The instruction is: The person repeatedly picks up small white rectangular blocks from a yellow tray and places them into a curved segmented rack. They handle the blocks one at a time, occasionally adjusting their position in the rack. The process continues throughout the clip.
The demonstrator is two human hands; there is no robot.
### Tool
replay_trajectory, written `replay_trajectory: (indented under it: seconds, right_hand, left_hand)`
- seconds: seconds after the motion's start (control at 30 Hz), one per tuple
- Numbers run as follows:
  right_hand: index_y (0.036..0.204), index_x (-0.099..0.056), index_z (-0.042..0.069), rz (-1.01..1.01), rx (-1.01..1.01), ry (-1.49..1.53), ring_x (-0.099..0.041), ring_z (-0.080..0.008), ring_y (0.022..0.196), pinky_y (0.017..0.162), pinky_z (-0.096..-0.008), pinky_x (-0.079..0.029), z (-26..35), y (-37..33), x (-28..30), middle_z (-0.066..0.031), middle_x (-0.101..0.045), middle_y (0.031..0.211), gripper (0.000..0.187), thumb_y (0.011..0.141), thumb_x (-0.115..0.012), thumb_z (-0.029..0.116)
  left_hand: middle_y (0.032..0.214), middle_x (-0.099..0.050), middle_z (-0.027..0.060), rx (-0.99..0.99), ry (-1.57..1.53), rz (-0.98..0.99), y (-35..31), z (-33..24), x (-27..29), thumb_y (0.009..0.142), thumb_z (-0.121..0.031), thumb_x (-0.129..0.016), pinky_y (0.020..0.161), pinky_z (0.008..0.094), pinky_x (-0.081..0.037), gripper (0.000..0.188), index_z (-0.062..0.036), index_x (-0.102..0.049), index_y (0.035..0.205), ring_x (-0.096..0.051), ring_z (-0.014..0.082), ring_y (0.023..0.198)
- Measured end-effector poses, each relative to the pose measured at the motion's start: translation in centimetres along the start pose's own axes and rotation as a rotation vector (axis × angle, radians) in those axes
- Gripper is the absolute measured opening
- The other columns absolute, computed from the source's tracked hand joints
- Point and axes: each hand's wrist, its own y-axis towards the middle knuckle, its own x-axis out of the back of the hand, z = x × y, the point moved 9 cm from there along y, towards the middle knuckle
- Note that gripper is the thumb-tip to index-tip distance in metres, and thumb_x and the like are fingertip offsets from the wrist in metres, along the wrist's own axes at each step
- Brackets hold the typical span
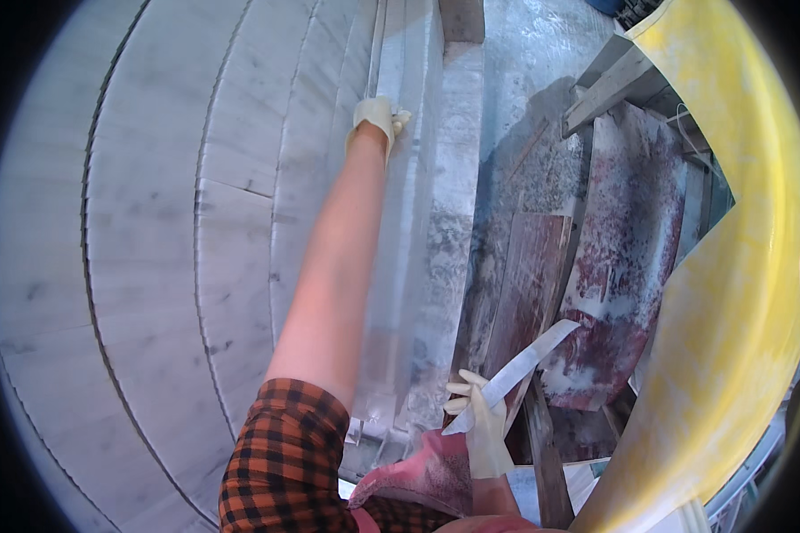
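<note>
My left hand [380, 123], in a cream rubber glove, is stretched far forward at the edge of a bank of white, grey-veined stone slabs [151, 222]. Its fingers look curled; the glove hides what they may hold. A thin pale strip or edge [376, 49] runs away from just beyond that hand. Close to my body, my right hand [484, 422], gloved alike, grips a flat, whitish strip [524, 360] that slants up to the right. Some of its fingers show past the strip's left side.
A pale ledge [449, 266] runs along the slabs. To the right lie stained reddish boards [529, 284], a curved stained panel [627, 249] and a wooden beam [609, 93]. A large yellow curved sheet [720, 355] fills the right side. Pink dusty cloth [427, 475] lies near my body.
</note>
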Motion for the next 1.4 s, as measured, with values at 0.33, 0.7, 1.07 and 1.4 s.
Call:
replay_trajectory:
  seconds: [0.33, 0.7, 1.07, 1.4]
  right_hand:
    - [0.145, -0.041, -0.005, -0.001, 0.036, -0.085, -0.071, -0.0191, 0.072, 0.067, -0.0305, -0.058, 1.6, -2.0, -1.7, -0.0207, -0.069, 0.117, 0.047, 0.111, -0.04, 0.027]
    - [0.149, -0.033, -0.002, -0.023, 0.193, -0.172, -0.067, -0.0168, 0.073, 0.067, -0.0289, -0.057, 6.5, -6.2, -5.2, -0.0225, -0.061, 0.131, 0.047, 0.111, -0.039, 0.025]
    - [0.146, -0.041, -0.005, -0.036, 0.102, -0.158, -0.071, -0.0195, 0.071, 0.064, -0.0311, -0.06, 3.6, -4.7, -2.4, -0.0221, -0.069, 0.12, 0.048, 0.109, -0.045, 0.025]
    - [0.143, -0.047, -0.005, 0.066, 0.045, -0.176, -0.07, -0.0182, 0.071, 0.064, -0.03, -0.058, 0.6, -3.4, -0.5, -0.0203, -0.07, 0.116, 0.046, 0.108, -0.049, 0.024]
  left_hand:
    - [0.085, -0.078, 0.0112, -0.067, 0.456, -0.076, -0.7, -4.7, 1.5, 0.095, -0.028, -0.041, 0.071, 0.0321, -0.055, 0.041, 0.0013, -0.067, 0.107, -0.073, 0.0158, 0.078]
    - [0.092, -0.077, 0.0184, -0.412, 1.146, -0.232, -3.9, -9.6, 2.4, 0.088, -0.016, -0.051, 0.077, 0.0412, -0.056, 0.03, 0.0036, -0.072, 0.081, -0.075, 0.0269, 0.088]
    - [0.072, -0.066, 0.0105, 0.123, 0.137, 0.176, -0.9, 2.6, 0.6, 0.099, -0.027, -0.052, 0.038, 0.0229, -0.032, 0.028, -0.0002, -0.06, 0.1, -0.042, 0.0083, 0.043]
    - [0.077, -0.069, 0.0068, -0.65, 0.922, -0.093, -2.2, -5.0, 1.4, 0.096, -0.028, -0.071, 0.052, 0.0254, -0.045, 0.031, 0.0022, -0.069, 0.105, -0.059, 0.0111, 0.059]
